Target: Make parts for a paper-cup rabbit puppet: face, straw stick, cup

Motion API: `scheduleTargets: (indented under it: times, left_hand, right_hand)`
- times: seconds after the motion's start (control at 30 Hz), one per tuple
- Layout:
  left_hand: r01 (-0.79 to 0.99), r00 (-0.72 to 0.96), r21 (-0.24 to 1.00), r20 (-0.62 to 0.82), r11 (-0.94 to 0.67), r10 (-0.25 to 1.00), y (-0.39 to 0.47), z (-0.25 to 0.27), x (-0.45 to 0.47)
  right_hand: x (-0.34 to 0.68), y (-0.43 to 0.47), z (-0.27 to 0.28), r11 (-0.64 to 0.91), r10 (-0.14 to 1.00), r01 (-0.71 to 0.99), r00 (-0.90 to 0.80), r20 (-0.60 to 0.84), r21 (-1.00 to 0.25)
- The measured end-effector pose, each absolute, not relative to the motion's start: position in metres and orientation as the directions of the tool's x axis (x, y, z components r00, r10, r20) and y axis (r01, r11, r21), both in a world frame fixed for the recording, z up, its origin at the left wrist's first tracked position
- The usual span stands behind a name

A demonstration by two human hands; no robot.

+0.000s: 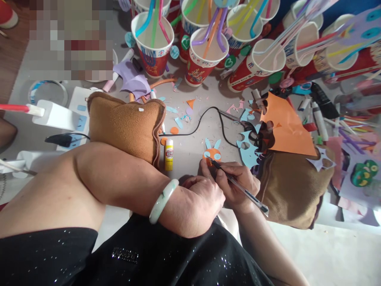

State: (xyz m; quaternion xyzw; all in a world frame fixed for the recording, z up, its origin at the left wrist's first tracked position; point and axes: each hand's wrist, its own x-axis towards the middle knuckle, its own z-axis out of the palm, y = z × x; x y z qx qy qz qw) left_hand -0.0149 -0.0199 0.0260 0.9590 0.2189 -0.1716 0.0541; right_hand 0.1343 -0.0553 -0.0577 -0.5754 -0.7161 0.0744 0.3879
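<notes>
A small orange paper rabbit head [211, 151] with light blue ears and pale blue eyes lies on the table before me. My left hand [205, 194], a pale green bangle above its wrist, is curled, with a fingertip pressing the head's lower edge. Its other fingers are folded and partly hidden. Between the fingers of my right hand [239, 182] is a clear-barrelled pen [241, 186], whose tip meets the head near the left eye. A yellow glue stick [168, 155] stands to the left of the paper.
Red paper cups [201, 59] holding coloured straws line the back. Brown cushions lie at left [125, 123] and right [294, 190]. Cut orange paper [288, 127], blue scraps [249, 149] and a black cable [205, 115] surround the work. White power strips [77, 119] sit far left.
</notes>
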Motion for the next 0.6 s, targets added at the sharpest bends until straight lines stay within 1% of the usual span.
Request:
scheduleTargets:
  times: [0.03,0.07,0.17,0.47,0.6]
  left_hand:
    - [0.41,0.833,0.054,-0.429,-0.91,0.35,-0.018,0.03,-0.015]
    - [0.384,0.832,0.096,-0.467,-0.918,0.299,-0.015,0.034,-0.015]
    - [0.357,0.823,0.124,-0.511,-0.926,0.249,-0.011,0.042,-0.015]
    - [0.333,0.824,0.087,-0.511,-0.939,0.245,-0.013,0.037,-0.015]
    - [0.327,0.816,0.079,-0.526,-0.942,0.239,-0.013,0.038,-0.015]
  right_hand:
    - [0.134,-0.055,-0.058,0.327,0.882,0.767,-0.038,0.47,-0.552]
    - [0.134,-0.055,-0.057,0.33,0.882,0.768,-0.043,0.47,-0.549]
    - [0.134,-0.054,-0.056,0.333,0.881,0.776,-0.054,0.471,-0.535]
    - [0.134,-0.055,-0.057,0.325,0.882,0.773,-0.039,0.469,-0.545]
    - [0.134,-0.054,-0.058,0.325,0.879,0.785,-0.045,0.475,-0.528]
